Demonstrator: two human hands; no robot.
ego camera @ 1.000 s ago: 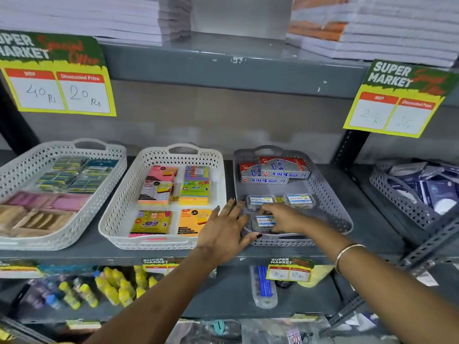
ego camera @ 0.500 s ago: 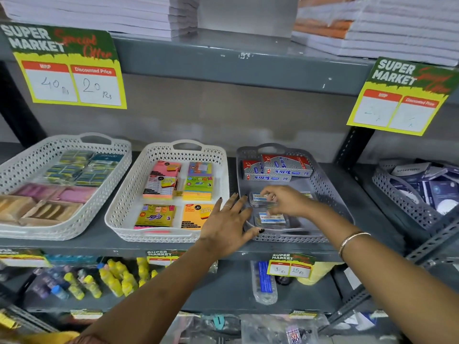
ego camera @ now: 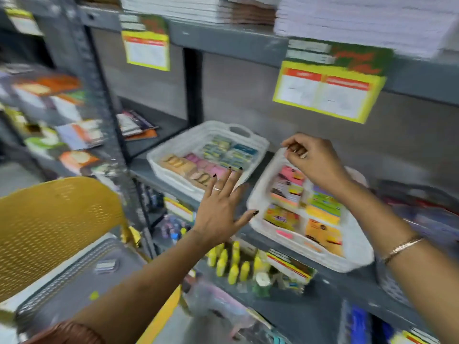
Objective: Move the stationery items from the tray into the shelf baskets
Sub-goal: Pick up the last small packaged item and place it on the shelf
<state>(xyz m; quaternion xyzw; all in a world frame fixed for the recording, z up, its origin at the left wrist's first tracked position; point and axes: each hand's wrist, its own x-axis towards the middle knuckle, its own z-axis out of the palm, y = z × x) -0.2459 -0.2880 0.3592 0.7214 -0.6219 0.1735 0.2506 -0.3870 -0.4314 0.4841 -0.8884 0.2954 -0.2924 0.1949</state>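
Judging by the nearly bare grey tray (ego camera: 74, 289) on the yellow chair (ego camera: 57, 227) (one small packet (ego camera: 105, 265) left), most stock sits in the shelf baskets (ego camera: 208, 157), left hand (ego camera: 221, 209) spread empty, right hand (ego camera: 313, 160) curled, contents untellable.

Two baskets sitting side by side on shelf (ego camera: 323, 276): left basket (ego camera: 173, 157), right basket (ego camera: 310, 254) holding sticky-note pads (ego camera: 323, 214). Tray (ego camera: 62, 289) lying on chair (ego camera: 57, 227), lower left. Glue bottles (ego camera: 231, 264) standing on shelf beneath.
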